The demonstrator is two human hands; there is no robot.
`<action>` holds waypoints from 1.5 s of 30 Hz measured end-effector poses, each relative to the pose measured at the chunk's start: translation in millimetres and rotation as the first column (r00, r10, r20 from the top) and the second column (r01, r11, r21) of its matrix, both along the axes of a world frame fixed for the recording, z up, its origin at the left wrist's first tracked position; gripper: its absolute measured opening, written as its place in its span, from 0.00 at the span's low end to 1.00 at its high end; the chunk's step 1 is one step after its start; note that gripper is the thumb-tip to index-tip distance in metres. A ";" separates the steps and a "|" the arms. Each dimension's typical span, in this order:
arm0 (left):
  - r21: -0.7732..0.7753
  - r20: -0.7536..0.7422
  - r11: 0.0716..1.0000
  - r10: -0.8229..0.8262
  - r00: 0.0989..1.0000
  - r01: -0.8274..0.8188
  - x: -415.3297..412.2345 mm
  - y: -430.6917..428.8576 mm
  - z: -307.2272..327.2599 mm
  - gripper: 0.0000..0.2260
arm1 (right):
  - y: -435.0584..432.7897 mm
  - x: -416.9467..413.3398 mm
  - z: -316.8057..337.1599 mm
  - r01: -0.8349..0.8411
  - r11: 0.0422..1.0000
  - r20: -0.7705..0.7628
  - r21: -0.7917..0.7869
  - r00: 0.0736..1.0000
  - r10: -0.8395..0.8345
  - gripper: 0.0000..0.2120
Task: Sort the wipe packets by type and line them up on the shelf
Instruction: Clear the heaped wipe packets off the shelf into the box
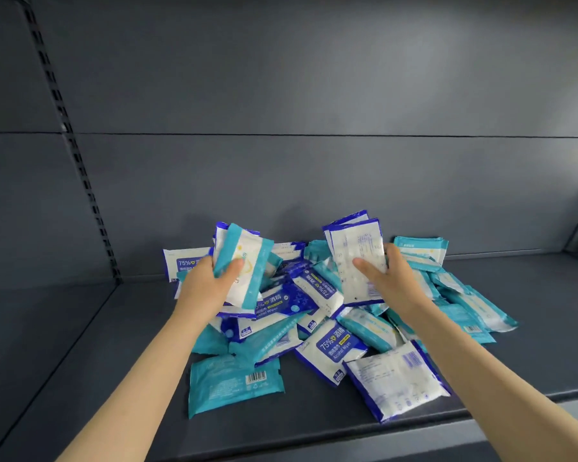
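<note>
A jumbled heap of wipe packets [317,315] lies in the middle of the grey shelf [64,355]; some are teal and white, others dark blue and white with "75%" print. My left hand [211,281] grips a teal-and-white packet [247,271] lifted above the heap's left side, with a blue-edged packet behind it. My right hand [391,278] holds two blue-and-white packets [357,258], back side facing me, above the heap's right side. A teal packet [234,381] and a blue-edged packet [397,381] lie loose at the front.
The shelf's front edge [347,431] runs along the bottom. A slotted upright rail [70,145] stands at the left against the grey back panel [314,95]. Bare shelf surface lies left of the heap and at the far right [548,295].
</note>
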State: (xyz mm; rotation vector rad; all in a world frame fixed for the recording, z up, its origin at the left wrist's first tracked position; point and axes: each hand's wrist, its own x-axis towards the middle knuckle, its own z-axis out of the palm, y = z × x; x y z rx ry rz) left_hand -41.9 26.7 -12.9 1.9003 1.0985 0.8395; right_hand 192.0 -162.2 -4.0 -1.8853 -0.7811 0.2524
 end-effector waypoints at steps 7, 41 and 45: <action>0.103 0.123 0.993 -0.076 0.989 0.064 32.8 -48.2 32.1 0.15 | -57.0 2.1 39.3 0.151 0.986 0.057 0.070 0.986 -0.155 0.21; -0.656 -0.113 0.447 -0.855 0.506 0.609 258.4 -577.0 -205.2 0.15 | -662.1 -28.9 -218.8 0.880 0.421 -0.761 -0.220 0.115 -0.638 0.15; -0.743 -0.218 0.407 -0.897 0.384 0.531 282.1 -594.3 -277.6 0.16 | -680.5 -22.5 -286.6 0.867 0.390 -0.764 -0.309 0.018 -0.645 0.16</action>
